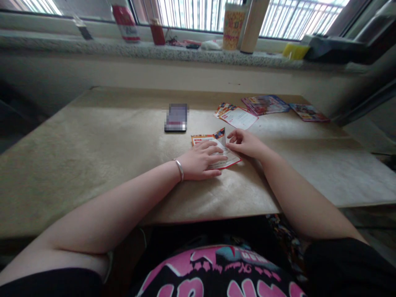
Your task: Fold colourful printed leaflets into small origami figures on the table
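A printed paper leaflet [232, 160], white with red and colourful edges, lies on the table in front of me. My left hand [202, 160] is spread flat over it, fingers pointing right, a silver bracelet at the wrist. At the leaflet's right side my right hand [243, 142] has curled fingers, with the thumb at a raised, folded-up corner [221, 134] of the paper. Its grip on that edge is partly hidden. Beyond the leaflet lie more white sheets with a checkered orange border [239, 118].
A phone [176, 117] with a blurred screen lies left of the sheets. Colourful booklets [269, 104] and another booklet [309, 112] rest at the back right. Along the windowsill [185, 53] stand a pink container [125, 22], a patterned cup [232, 27] and a tall cylinder [252, 27].
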Demonstrator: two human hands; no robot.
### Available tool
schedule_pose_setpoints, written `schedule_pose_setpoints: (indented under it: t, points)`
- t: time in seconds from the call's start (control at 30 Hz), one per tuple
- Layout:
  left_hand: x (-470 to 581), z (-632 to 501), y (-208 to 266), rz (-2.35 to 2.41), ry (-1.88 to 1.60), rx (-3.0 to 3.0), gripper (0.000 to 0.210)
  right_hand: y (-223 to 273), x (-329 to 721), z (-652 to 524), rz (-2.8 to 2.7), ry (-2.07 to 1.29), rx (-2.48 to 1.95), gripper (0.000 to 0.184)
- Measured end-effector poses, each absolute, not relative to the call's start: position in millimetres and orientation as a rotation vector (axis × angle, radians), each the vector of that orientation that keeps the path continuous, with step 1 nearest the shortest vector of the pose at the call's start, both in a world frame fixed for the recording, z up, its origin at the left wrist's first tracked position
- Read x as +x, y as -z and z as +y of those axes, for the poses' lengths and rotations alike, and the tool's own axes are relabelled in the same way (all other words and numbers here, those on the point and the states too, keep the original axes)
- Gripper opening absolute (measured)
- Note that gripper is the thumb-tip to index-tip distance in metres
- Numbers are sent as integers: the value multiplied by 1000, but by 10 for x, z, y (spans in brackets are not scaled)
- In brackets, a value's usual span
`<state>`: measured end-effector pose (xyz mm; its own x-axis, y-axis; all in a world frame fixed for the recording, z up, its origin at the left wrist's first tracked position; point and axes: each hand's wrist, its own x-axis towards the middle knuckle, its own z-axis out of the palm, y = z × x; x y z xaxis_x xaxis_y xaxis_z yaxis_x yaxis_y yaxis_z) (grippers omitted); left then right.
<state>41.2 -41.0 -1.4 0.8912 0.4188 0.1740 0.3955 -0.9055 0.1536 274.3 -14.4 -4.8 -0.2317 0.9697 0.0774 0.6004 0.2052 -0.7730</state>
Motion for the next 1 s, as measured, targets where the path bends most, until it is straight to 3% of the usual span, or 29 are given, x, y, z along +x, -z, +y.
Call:
schedule_pose_setpoints:
  t: [0.17, 0.73, 0.9, 1.0]
  points:
    - [409, -372, 39, 629, -310, 2894, 48, 15, 2748, -157, -1958, -714, -1603, 11]
    - [418, -379, 114, 746, -339, 2864, 51, 6, 2634, -191, -2020, -675, -1569, 24]
    - [411, -374, 123, 750, -367, 2797, 54, -9, 2646, -191, -2029, -752, -1584, 35]
    - [408, -372, 112, 729, -364, 2770, 52, 28, 2670, -161, -2026, -727, -1566, 27]
